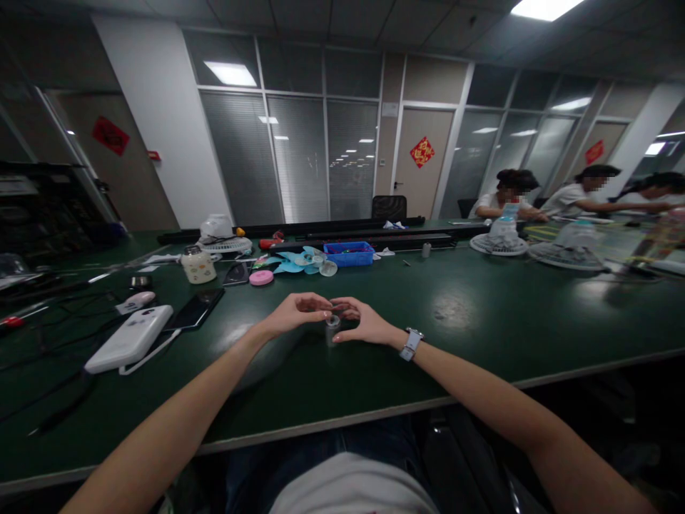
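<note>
A small grey metal cylinder (332,331) stands upright on the green table, with a ring-like top. My left hand (302,313) reaches in from the left, its fingers curled and its thumb tip at the top rim; whatever it may pinch there is too small to make out. From the right, my right hand (369,321) curves around the cylinder, thumb against its near side and fingers behind it. A watch with a pale strap (411,344) is on my right wrist.
Left lie a white power bank (129,339), a black phone (197,308) and cables. Beyond my hands are a patterned jar (198,265), pink disc (261,278), light-blue fan blades (300,261), blue basket (350,258) and another cylinder (426,250). People sit at right behind fan parts (500,239).
</note>
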`<state>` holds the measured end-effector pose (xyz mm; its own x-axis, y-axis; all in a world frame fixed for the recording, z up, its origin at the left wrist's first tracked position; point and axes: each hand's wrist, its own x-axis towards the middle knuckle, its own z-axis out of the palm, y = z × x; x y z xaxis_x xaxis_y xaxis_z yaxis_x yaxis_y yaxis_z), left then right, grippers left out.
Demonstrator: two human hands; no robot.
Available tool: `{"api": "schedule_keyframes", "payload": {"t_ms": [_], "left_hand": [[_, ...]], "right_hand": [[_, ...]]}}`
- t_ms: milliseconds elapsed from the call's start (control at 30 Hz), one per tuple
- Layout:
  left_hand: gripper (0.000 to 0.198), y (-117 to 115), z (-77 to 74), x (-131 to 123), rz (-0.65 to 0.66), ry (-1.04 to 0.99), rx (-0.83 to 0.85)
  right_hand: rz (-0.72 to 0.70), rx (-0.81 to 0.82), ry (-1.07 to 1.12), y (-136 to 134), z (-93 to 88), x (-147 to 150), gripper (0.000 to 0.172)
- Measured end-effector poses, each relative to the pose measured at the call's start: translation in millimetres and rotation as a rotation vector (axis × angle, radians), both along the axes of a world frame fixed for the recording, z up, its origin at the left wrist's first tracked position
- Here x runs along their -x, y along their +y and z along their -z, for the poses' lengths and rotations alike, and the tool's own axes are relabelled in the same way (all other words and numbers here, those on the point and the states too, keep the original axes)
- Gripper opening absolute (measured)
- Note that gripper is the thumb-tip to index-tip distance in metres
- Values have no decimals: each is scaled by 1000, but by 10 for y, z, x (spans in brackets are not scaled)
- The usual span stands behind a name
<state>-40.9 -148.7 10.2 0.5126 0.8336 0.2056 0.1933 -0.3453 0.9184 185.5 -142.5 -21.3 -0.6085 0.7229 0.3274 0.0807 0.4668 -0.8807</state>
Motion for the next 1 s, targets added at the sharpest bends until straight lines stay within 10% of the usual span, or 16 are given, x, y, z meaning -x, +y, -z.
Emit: {"api": "schedule_keyframes", "payload": {"t_ms": [567, 1000], "left_hand": [[25, -115, -35, -103, -87, 277, -447], [31, 61, 1, 45, -292, 404, -378]], "right_hand": [[-34, -23, -69, -36, 39, 61, 73], [35, -57, -87, -64, -29, 50, 68]]}}
